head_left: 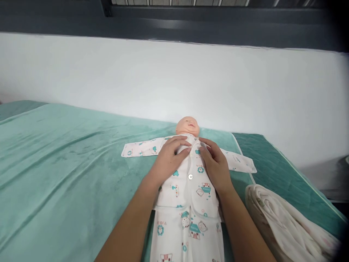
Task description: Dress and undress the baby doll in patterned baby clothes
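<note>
A baby doll [187, 126] lies face up on the bed, its head toward the wall. It wears a white printed baby shirt [190, 189], with both sleeves spread out to the sides. On the left side of the chest, my left hand [173, 156] rests with its fingers stretched toward the collar. My right hand [216, 163] lies on the other side, index finger and thumb apart at the shirt's front edge near the neck. A round snap [190, 177] shows on the front below my hands. Matching printed pants [188, 236] lie below the shirt hem.
Beneath the doll is a light green sheet [68, 174], with a darker green cover [275, 160] at the right. A folded pale cloth [283, 218] lies beside my right forearm. Behind the bed stand a white wall [163, 80] and a dark metal frame [191, 25] with bars.
</note>
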The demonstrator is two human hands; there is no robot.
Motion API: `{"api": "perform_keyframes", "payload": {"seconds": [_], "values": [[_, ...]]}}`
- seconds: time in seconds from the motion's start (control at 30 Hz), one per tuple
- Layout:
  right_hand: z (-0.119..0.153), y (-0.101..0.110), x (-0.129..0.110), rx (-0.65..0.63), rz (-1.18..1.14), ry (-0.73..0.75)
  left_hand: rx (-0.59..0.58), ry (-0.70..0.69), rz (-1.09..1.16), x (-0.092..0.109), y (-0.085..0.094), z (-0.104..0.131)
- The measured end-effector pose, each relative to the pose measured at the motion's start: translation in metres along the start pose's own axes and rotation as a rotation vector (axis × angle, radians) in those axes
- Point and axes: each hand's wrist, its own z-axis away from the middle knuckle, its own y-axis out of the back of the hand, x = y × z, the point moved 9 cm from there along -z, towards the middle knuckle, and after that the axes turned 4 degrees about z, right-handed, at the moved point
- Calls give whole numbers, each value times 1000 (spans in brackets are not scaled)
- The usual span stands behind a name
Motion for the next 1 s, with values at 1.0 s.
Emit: {"api": "perform_keyframes", "payload": {"seconds": [1.0], "values": [[13,-9,-21,-162,2,122,-156,45,115,-3,-4,5]]}}
